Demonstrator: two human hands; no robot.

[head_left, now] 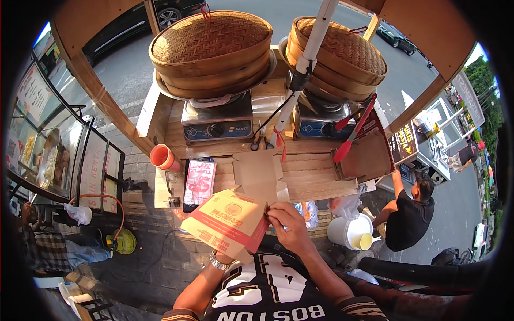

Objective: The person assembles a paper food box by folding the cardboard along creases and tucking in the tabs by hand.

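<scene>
A cardboard food carton [227, 216], orange-brown with a red printed band, is held up in front of my chest. My right hand [289, 227] pinches its right edge between thumb and fingers. My left hand [225, 258], a metal watch at the wrist, supports the carton from beneath; its fingers are hidden behind the board. Just beyond the carton, over the wooden counter, extends a plain brown cardboard panel [257, 168] with side tabs; whether it joins the carton I cannot tell.
Two bamboo steamers [211, 53] [337, 59] sit on gas stoves [217, 120] [324, 122] beyond a white pole. Red-handled tongs [356, 128] lean over a carton stack [367, 155] at right. An orange cup [165, 158] stands left. Someone in black [412, 216] crouches beside a white bucket [345, 232].
</scene>
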